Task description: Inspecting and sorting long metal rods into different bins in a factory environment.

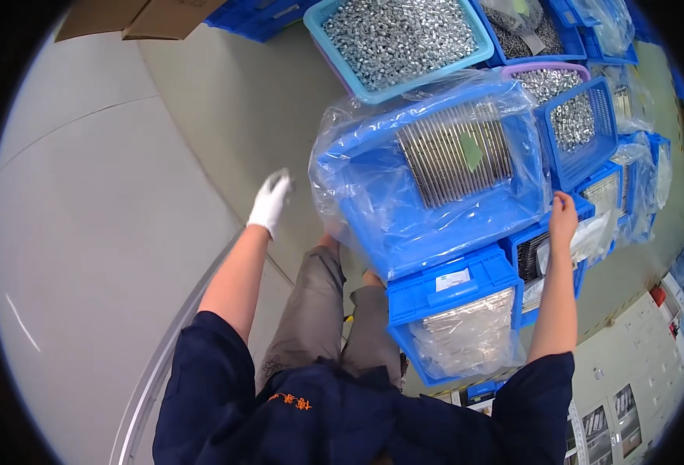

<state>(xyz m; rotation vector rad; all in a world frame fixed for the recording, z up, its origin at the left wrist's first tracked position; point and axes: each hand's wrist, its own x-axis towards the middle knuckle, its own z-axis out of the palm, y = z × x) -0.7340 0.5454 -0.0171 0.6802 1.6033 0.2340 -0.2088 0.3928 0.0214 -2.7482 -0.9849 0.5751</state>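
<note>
Blue bin [435, 252] with the metal rods [427, 163] is ahead of me, a bit right of my body line, sitting between my two hands but much nearer the right one. Hands are well apart. Left hand [269, 206], white glove, is out over the floor [241, 101], left of the bin and clear of it, fingers pointing away from me; they're blurred, so can't tell how far they're spread. Right hand [564, 218] is bare, fingers bent in at the bin's right edge, right where the clear plastic liner [329, 167] comes over; can't tell from here if they're pinched on the plastic or just resting against it. Liner spills over the rim, bunched loosest on the left side, the side facing my gloved hand. Rods lie side by side in a flat row in the far right part of the bin, so past the right hand and to its left, well apart from the left one. Green slip [471, 152] on top of the rods. Nearer me, a blue crate [454, 283] of plastic-wrapped silver parts [470, 333] sits just below the bin, left of my right forearm. Beyond the bin: light blue basket [371, 96] full of small metal pieces; perforated blue basket [606, 120] just past my right fingers
</note>
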